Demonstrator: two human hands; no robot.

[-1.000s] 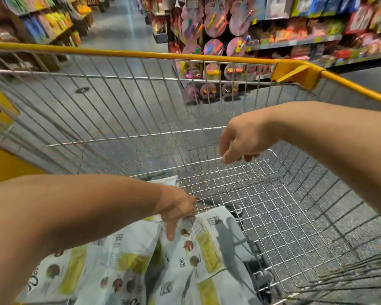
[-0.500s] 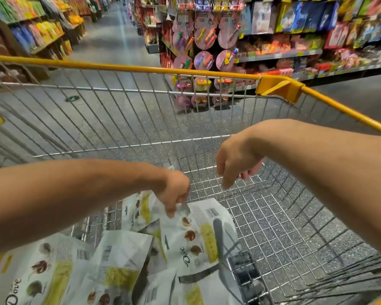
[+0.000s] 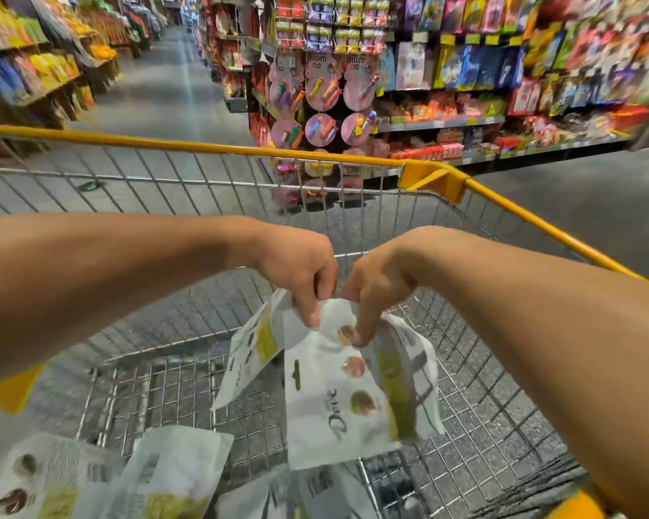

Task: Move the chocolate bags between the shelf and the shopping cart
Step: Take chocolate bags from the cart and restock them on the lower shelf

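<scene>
Pinching a chocolate bag point(image 3: 345, 398) by its top edge with left hand point(image 3: 300, 271) and right hand point(image 3: 375, 290), nearly touching, above the shopping cart point(image 3: 203, 146); perhaps a second bag point(image 3: 252, 354) behind it.

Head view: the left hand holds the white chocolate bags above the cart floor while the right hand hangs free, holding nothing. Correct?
No. The head view shows the right hand also pinching the chocolate bags at the top, beside the left hand.

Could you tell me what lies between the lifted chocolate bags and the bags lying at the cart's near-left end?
In the head view, only the cart's bare wire mesh shows between the lifted bags and the lying bags.
</scene>
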